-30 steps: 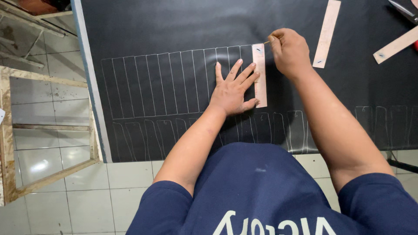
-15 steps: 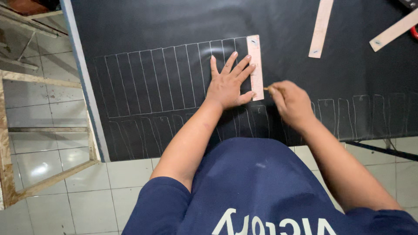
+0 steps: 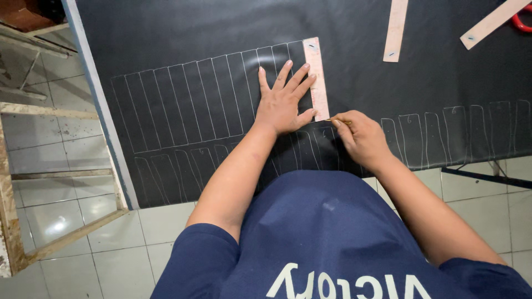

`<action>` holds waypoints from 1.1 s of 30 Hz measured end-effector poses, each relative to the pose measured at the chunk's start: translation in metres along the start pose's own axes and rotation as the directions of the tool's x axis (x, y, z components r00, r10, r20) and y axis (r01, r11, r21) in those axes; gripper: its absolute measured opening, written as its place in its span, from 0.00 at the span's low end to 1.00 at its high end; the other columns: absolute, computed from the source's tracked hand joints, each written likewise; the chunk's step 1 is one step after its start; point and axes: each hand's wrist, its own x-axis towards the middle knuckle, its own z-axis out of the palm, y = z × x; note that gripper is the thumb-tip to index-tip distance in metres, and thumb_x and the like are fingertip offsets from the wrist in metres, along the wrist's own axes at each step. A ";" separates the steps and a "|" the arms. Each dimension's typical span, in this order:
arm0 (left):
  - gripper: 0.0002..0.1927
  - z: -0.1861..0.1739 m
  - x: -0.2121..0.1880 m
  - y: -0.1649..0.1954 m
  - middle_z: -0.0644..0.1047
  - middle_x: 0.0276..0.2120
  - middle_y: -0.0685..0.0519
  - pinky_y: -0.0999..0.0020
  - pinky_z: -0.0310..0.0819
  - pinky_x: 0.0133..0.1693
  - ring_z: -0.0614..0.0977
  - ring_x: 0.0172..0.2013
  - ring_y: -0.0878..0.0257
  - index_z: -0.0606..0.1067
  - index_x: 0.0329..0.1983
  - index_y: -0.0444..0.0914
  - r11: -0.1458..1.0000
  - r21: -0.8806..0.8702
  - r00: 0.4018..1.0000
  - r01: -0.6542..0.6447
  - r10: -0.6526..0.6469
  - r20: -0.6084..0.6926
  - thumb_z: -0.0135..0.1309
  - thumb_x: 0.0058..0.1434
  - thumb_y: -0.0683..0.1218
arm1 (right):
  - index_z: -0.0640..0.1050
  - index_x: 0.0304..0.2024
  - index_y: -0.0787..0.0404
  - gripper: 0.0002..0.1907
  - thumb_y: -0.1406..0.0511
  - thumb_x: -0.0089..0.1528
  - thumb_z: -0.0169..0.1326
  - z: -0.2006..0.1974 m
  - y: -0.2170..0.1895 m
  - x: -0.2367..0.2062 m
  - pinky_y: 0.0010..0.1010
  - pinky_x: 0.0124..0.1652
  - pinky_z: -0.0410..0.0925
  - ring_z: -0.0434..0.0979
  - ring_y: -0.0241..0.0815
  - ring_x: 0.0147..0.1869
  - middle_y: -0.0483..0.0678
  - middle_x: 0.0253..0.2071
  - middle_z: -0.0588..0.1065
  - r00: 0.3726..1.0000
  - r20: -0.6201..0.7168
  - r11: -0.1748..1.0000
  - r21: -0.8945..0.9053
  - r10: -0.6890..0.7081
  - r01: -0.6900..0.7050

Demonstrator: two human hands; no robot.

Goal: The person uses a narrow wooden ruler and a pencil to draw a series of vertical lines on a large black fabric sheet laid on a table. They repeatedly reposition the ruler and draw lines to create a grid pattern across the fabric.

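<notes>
At the far left, beyond the edge of the surface (image 3: 100,111), a wooden frame (image 3: 11,221) stands on the pale tiled floor (image 3: 72,221). The surface is covered by a black sheet (image 3: 183,33), probably leather or a similar material, marked with a row of tall narrow outlines (image 3: 183,99) drawn in pale lines and a second row below it running under the person's arms.

The left hand (image 3: 282,102) lies flat on the sheet with fingers spread, its fingertips (image 3: 310,77) and thumb pressing on the left edge of a pinkish strip template (image 3: 317,77). The strip stands upright at the right end of the upper row, just beside the last drawn outline; the spread, flat press looks meant to pin it so it cannot slip while its edge is traced. This hand grips nothing; it is open and bears down.

Just to the right, the right hand (image 3: 360,138) pinches a thin marking tool (image 3: 339,120), its grip closed narrowly around it, with the tip touching the sheet at the lower right corner of the template, where an outline would turn.

Farther right, two more pale strips (image 3: 395,30) and (image 3: 493,22) lie loose on the sheet, well apart from the hands, and the red handle of some tool (image 3: 522,22) shows at the top right corner. More outlines (image 3: 460,135) line the near right edge.
</notes>
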 end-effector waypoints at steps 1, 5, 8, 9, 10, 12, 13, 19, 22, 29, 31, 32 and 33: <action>0.43 0.000 0.000 0.000 0.53 0.76 0.62 0.20 0.26 0.65 0.48 0.75 0.53 0.60 0.75 0.55 1.000 -0.002 1.000 -0.002 0.002 -0.004 0.54 0.57 0.69 | 0.80 0.45 0.63 0.08 0.65 0.69 0.54 0.003 -0.001 0.001 0.36 0.41 0.72 0.81 0.49 0.40 0.51 0.39 0.79 0.999 0.025 0.999 0.026 0.021 -0.021; 0.43 -0.002 -0.001 0.001 0.54 0.76 0.61 0.20 0.27 0.66 0.49 0.75 0.52 0.61 0.74 0.55 1.000 -0.019 1.000 -0.010 0.009 -0.022 0.55 0.57 0.69 | 0.80 0.45 0.63 0.08 0.66 0.68 0.54 0.012 0.001 0.002 0.35 0.40 0.72 0.81 0.47 0.39 0.51 0.38 0.79 0.998 0.064 0.990 0.141 0.015 -0.024; 0.42 -0.003 -0.001 0.003 0.55 0.75 0.61 0.20 0.26 0.65 0.49 0.75 0.51 0.62 0.74 0.54 0.999 -0.040 1.000 -0.006 0.005 -0.027 0.57 0.56 0.67 | 0.79 0.43 0.63 0.07 0.66 0.71 0.52 0.010 0.009 -0.006 0.34 0.41 0.71 0.81 0.46 0.39 0.50 0.37 0.78 0.986 -0.029 0.967 0.203 0.164 -0.154; 0.42 -0.004 -0.001 0.003 0.56 0.75 0.60 0.20 0.26 0.65 0.50 0.75 0.51 0.62 0.73 0.53 1.000 -0.025 1.000 -0.007 0.006 -0.027 0.57 0.56 0.67 | 0.78 0.43 0.63 0.07 0.66 0.72 0.51 0.007 0.014 -0.006 0.35 0.43 0.71 0.80 0.46 0.40 0.50 0.38 0.77 0.987 -0.064 0.973 0.186 0.150 -0.136; 0.42 -0.004 0.000 0.005 0.56 0.75 0.60 0.20 0.26 0.65 0.50 0.75 0.50 0.63 0.73 0.52 1.000 -0.011 1.000 -0.008 0.008 -0.028 0.57 0.57 0.67 | 0.78 0.43 0.63 0.07 0.67 0.73 0.51 0.005 0.019 -0.005 0.36 0.44 0.71 0.79 0.46 0.41 0.50 0.39 0.76 0.986 -0.100 0.979 0.168 0.137 -0.119; 0.42 -0.003 0.003 0.009 0.57 0.74 0.59 0.20 0.27 0.65 0.50 0.75 0.50 0.63 0.73 0.51 1.000 0.006 0.999 -0.025 0.025 -0.037 0.57 0.57 0.68 | 0.78 0.45 0.62 0.06 0.67 0.72 0.52 0.003 0.028 -0.005 0.37 0.46 0.70 0.78 0.48 0.44 0.51 0.41 0.75 0.982 -0.146 0.990 0.097 0.116 -0.102; 0.42 -0.001 0.006 0.012 0.57 0.74 0.59 0.20 0.27 0.65 0.50 0.75 0.50 0.63 0.73 0.51 0.999 0.009 0.998 -0.039 0.040 -0.046 0.57 0.57 0.68 | 0.79 0.48 0.62 0.06 0.67 0.72 0.53 0.004 0.032 -0.003 0.37 0.46 0.70 0.78 0.48 0.45 0.51 0.43 0.75 0.982 -0.157 0.994 0.045 0.106 -0.100; 0.42 0.011 0.022 0.025 0.58 0.74 0.58 0.21 0.30 0.66 0.52 0.74 0.50 0.64 0.72 0.49 0.995 -0.066 0.992 -0.081 0.073 -0.107 0.58 0.57 0.68 | 0.80 0.56 0.55 0.18 0.61 0.64 0.62 0.008 0.043 -0.002 0.38 0.42 0.70 0.77 0.48 0.44 0.49 0.45 0.73 0.984 -0.129 0.981 -0.129 0.126 -0.143; 0.42 0.013 0.022 0.023 0.59 0.73 0.59 0.21 0.31 0.66 0.52 0.74 0.50 0.65 0.72 0.49 0.992 -0.089 0.987 -0.094 0.081 -0.139 0.59 0.57 0.68 | 0.81 0.56 0.52 0.18 0.59 0.63 0.63 0.011 0.042 -0.002 0.37 0.40 0.71 0.77 0.46 0.42 0.48 0.44 0.73 0.979 -0.133 0.972 -0.156 0.155 -0.175; 0.42 0.012 0.020 0.021 0.60 0.73 0.58 0.22 0.31 0.67 0.53 0.75 0.51 0.66 0.71 0.48 0.987 -0.110 0.985 -0.114 0.097 -0.144 0.60 0.57 0.66 | 0.82 0.55 0.50 0.18 0.58 0.62 0.64 0.009 0.037 0.000 0.35 0.37 0.70 0.76 0.43 0.39 0.46 0.42 0.73 0.977 -0.120 0.964 -0.180 0.174 -0.194; 0.41 0.012 0.020 0.021 0.60 0.73 0.57 0.22 0.31 0.67 0.53 0.75 0.51 0.66 0.71 0.48 0.986 -0.120 0.984 -0.117 0.099 -0.150 0.61 0.57 0.66 | 0.83 0.54 0.50 0.18 0.58 0.62 0.65 0.009 0.036 0.000 0.35 0.36 0.70 0.76 0.43 0.39 0.46 0.42 0.73 0.978 -0.128 0.965 -0.182 0.165 -0.186; 0.41 0.013 0.019 0.021 0.60 0.73 0.57 0.22 0.32 0.67 0.53 0.75 0.51 0.66 0.71 0.48 0.985 -0.125 0.983 -0.119 0.100 -0.153 0.61 0.57 0.65 | 0.83 0.54 0.50 0.18 0.58 0.62 0.65 0.010 0.036 -0.001 0.35 0.36 0.70 0.76 0.43 0.39 0.46 0.42 0.73 0.978 -0.132 0.966 -0.183 0.160 -0.183; 0.41 0.013 0.019 0.021 0.60 0.73 0.57 0.22 0.32 0.67 0.53 0.75 0.51 0.66 0.71 0.47 0.985 -0.127 0.983 -0.119 0.100 -0.152 0.61 0.56 0.65 | 0.83 0.54 0.50 0.18 0.58 0.62 0.65 0.009 0.036 -0.001 0.34 0.36 0.70 0.76 0.43 0.39 0.46 0.42 0.73 0.978 -0.134 0.967 -0.181 0.159 -0.182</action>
